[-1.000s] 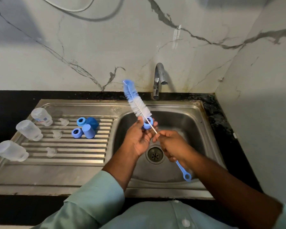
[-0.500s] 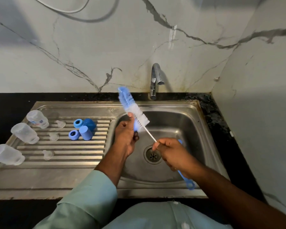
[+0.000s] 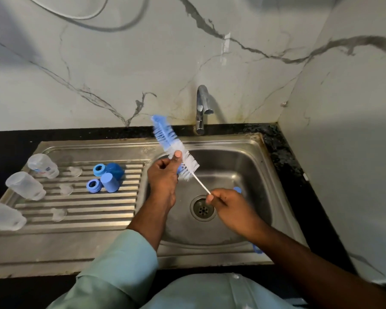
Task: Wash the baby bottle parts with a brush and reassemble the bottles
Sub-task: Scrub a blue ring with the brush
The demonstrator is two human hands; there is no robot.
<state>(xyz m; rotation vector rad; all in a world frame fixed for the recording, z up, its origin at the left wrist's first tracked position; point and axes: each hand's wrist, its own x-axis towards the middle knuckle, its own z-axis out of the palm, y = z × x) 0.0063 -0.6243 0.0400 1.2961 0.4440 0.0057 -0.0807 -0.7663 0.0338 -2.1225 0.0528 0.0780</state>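
Pale green shirt point(image 3: 205, 293), left sleeve point(image 3: 120, 262) rolled back, buttoned front

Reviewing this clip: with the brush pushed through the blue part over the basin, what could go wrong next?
The left hand pinches a small blue ring on the brush; a slipped grip could drop it toward the drain. The right hand holds only the thin wire. The tap shows no water, so rinsing may be skipped.

I see both forearms extending forward from the near edge, converging toward the centre. My left hand point(image 3: 163, 177) is raised with its back toward me, fingers curled closed and thumb pointing up. My right hand point(image 3: 226, 202) sits lower and to the right, fingertips pinched together, wrist angled left.
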